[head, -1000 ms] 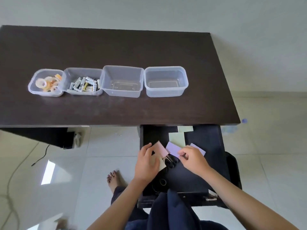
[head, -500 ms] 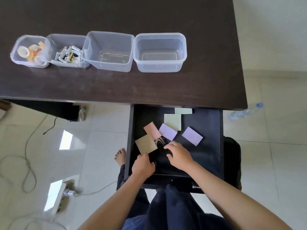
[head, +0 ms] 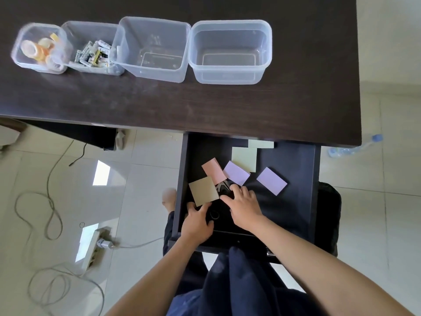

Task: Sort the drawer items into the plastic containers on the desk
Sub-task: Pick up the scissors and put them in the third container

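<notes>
The dark desk point(head: 205, 106) fills the top of my view, and everything else sits relative to it. Under its near edge the black drawer point(head: 296, 201) is pulled out toward me. On the desk stand four clear plastic containers in a row: the two larger ones, the right container point(head: 230, 75) and the one beside it point(head: 152, 69), hold nothing I can see, while the third point(head: 95, 33) holds small batteries point(head: 94, 57) and the far-left one point(head: 34, 67) holds rolls of tape point(head: 37, 50). Below the desk edge, in the drawer, lie sticky-note pads: two pale green point(head: 244, 158), two purple point(head: 271, 180), one pink point(head: 214, 170) and one tan point(head: 203, 190). My right hand point(head: 246, 207) rests palm down with fingertips on dark binder clips point(head: 224, 189) just beside the tan pad (whether it actually pinches one I cannot tell). My left hand point(head: 197, 223) lies in the drawer's near left corner, fingers curled loosely, its fingertips just at the tan pad's near edge, gripping nothing I can see. A small dark ring point(head: 214, 215) lies between my hands.
</notes>
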Demonstrator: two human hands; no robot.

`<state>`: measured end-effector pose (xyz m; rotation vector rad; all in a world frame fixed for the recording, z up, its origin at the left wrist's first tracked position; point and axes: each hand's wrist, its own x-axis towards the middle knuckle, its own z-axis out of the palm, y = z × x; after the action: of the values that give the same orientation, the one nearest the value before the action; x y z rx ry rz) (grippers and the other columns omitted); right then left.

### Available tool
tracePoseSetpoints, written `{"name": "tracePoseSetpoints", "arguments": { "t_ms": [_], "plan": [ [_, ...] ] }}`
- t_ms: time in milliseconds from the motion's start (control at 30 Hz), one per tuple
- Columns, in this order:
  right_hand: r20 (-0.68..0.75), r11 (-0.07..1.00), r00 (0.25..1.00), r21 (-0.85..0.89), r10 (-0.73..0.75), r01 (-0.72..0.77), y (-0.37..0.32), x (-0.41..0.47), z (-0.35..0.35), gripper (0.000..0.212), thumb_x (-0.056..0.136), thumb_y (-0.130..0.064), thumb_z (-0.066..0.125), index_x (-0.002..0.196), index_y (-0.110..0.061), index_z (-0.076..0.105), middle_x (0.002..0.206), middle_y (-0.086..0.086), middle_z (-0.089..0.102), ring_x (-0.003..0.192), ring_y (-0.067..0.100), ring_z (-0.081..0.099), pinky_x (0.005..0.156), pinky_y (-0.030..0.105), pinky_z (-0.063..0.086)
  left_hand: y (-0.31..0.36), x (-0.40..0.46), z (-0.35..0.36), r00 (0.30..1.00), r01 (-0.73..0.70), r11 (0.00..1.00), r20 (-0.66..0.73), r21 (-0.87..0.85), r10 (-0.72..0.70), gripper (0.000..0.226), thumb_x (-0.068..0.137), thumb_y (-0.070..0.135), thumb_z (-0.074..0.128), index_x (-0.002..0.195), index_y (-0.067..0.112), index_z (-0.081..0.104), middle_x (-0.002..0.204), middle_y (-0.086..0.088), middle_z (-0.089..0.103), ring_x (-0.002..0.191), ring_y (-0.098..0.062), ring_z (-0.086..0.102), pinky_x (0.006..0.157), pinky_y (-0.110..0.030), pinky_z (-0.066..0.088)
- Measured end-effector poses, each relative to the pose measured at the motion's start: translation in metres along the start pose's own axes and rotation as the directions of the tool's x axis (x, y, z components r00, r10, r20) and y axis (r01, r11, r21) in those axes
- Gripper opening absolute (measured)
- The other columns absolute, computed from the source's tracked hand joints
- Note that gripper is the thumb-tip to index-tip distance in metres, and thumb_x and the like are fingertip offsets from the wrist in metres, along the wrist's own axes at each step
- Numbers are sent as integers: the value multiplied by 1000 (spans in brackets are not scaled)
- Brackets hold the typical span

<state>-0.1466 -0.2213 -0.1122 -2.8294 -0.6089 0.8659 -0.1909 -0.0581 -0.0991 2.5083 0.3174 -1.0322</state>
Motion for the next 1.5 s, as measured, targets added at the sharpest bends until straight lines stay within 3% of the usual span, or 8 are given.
{"name": "tracePoseSetpoints", "arguments": {
  "t_ms": [100, 267, 433, 633, 800, 1000, 1133, 1500],
  "plan": [
    [-21, 1000, 1000, -18, -7, 7, -1, -1, 3, 59, 80, -12, 58, 133, -30, 39, 135, 11, 36, 116, 37, 40, 96, 46, 35, 0, 0, 1, 999, -14, 1000, -48, -25, 13, 63, 88, 27, 54, 144, 36, 26, 141, -11, 26, 108, -33, 57, 85, -38, 54],
    [-69, 997, 998, -74, 6, -11, -2, -3, 9, 69, 63, -20, 77, 125, -36, 53, 117, 9, 52, 104, 32, 50, 94, 51, 42, 0, 7, -6, 993, -26, 987, -121, -159, 7, 77, 87, 23, 55, 149, 39, 11, 137, -8, 30, 83, -24, 62, 71, -34, 55],
    [9, 993, 999, -108, 50, -48, -10, -10, 16, 70, 81, -16, 63, 140, -39, 33, 139, 11, 27, 127, 36, 30, 112, 55, 16, 4, 8, -11, 993, 34, 992, -107, -122, -47, 55, 90, 25, 55, 141, 23, 34, 134, -9, 40, 95, -25, 63, 77, -31, 52],
    [-60, 986, 987, -66, 152, -156, -2, -23, 21, 51, 55, -8, 76, 99, -30, 62, 119, 12, 41, 98, 34, 52, 93, 47, 44, -1, 1, -3, 994, 103, 995, -37, 4, -103, 37, 88, 30, 59, 122, 21, 47, 120, -8, 47, 83, -26, 64, 74, -37, 55],
    [-179, 985, 969, -7, 171, -175, 14, -33, 24, 26, 58, -24, 82, 79, -21, 66, 100, 11, 55, 85, 32, 57, 77, 43, 50, 0, 4, 0, 999, 40, 996, -15, 76, -39, 35, 87, 33, 62, 117, 25, 49, 123, -9, 41, 89, -27, 60, 76, -36, 55],
    [-171, 952, 943, 162, 286, -260, 17, -28, 24, 54, 70, -46, 76, 109, -15, 54, 118, 7, 53, 105, 29, 54, 87, 41, 45, 8, 10, 8, 983, 165, 986, -85, 15, -163, 75, 73, 48, 75, 125, 13, 34, 126, -12, 45, 116, -33, 52, 86, -41, 51],
    [-113, 902, 921, 278, 373, -331, 19, -23, 23, 67, 76, -46, 73, 127, -16, 42, 127, 5, 52, 113, 27, 50, 92, 39, 41, 14, 15, 10, 963, 226, 973, -141, -55, -232, 79, 70, 42, 80, 121, 9, 29, 126, -14, 49, 119, -33, 51, 89, -42, 49],
    [-42, 845, 903, 374, 428, -383, 14, -29, 27, 72, 61, -69, 72, 107, -17, 55, 111, 2, 54, 102, 21, 54, 86, 37, 41, 18, 8, 4, 981, 126, 947, -102, -294, -162, 62, 75, 18, 79, 114, 8, 32, 116, -15, 61, 108, -31, 62, 80, -33, 52]
  ]
}}
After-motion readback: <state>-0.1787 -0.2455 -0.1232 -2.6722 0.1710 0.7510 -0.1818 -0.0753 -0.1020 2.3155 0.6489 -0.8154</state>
